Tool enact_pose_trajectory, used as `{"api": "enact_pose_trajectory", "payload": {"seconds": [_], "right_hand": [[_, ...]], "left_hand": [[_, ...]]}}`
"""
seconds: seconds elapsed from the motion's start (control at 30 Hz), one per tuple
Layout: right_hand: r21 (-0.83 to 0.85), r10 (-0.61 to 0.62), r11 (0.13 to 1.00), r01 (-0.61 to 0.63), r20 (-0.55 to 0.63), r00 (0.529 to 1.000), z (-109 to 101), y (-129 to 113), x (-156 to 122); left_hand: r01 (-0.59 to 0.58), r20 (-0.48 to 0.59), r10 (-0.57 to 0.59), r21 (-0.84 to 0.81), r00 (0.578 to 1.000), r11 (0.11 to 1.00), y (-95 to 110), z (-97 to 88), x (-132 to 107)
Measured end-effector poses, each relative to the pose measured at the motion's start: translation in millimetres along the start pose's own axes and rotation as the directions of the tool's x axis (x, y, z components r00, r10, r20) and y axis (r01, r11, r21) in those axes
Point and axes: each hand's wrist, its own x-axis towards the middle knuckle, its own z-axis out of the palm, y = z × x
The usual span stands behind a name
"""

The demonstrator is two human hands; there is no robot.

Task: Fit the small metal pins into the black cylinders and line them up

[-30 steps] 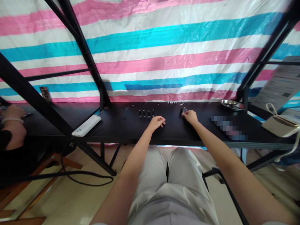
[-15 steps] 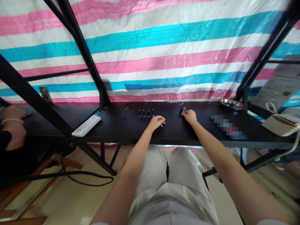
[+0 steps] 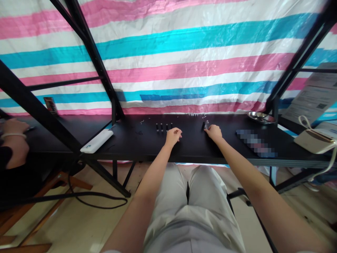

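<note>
My right hand [image 3: 213, 133] is closed in a pinch at a small clear tube [image 3: 206, 123] on the black table. Right beside that tube, to its left, stands a small black cylinder [image 3: 203, 125]. My left hand [image 3: 173, 137] rests low over the table with its fingers curled in. Whatever those fingers hold, if anything, is hidden. Just behind and to the left of it, several small black cylinders with pale ends [image 3: 161, 127] stand in a row, the rightmost ones partly covered by the hand.
Small white pieces [image 3: 193, 115] lie along the back edge. A white power bank [image 3: 97, 141] lies left. On the right are a metal dish [image 3: 260, 117], a blurred flat object [image 3: 255, 143] and a beige bag [image 3: 314, 140]. Another person's hand [image 3: 15, 127] is far left.
My left hand has moved slightly left and its fingers have curled in more, covering more of the row. My right hand stays at the clear tube, shifted a little.
</note>
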Motion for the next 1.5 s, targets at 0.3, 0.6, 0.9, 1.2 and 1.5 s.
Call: {"api": "enact_pose_trajectory", "payload": {"seconds": [0.3, 0.6, 0.9, 1.2, 1.5], "right_hand": [[-0.143, -0.084, 0.986, 0.081, -0.018, 0.996, 3, -12, -33], [-0.189, -0.152, 0.971, 0.144, -0.033, 0.988, 0, -17, -46], [-0.117, -0.297, 0.951, 0.288, -0.068, 0.953, -5, -62, -69], [0.063, -0.395, 0.913, 0.403, -0.104, 0.913, 10, -69, -77], [0.117, -0.373, 0.915, 0.386, -0.119, 0.92, 14, -65, -75]], "left_hand": [[0.047, -0.195, -0.052, -0.028, 0.979, 0.998, 4, -4.6, 0], [0.089, -0.075, -0.102, -0.157, 0.992, 0.984, -6, -1.3, 8], [0.125, -0.017, -0.134, -0.252, 0.991, 0.96, -10, -0.3, 11], [0.164, -0.006, -0.171, -0.259, 0.985, 0.952, -5, 0.9, 11], [0.197, -0.007, -0.206, -0.264, 0.979, 0.944, -7, 0.2, 16]]}}
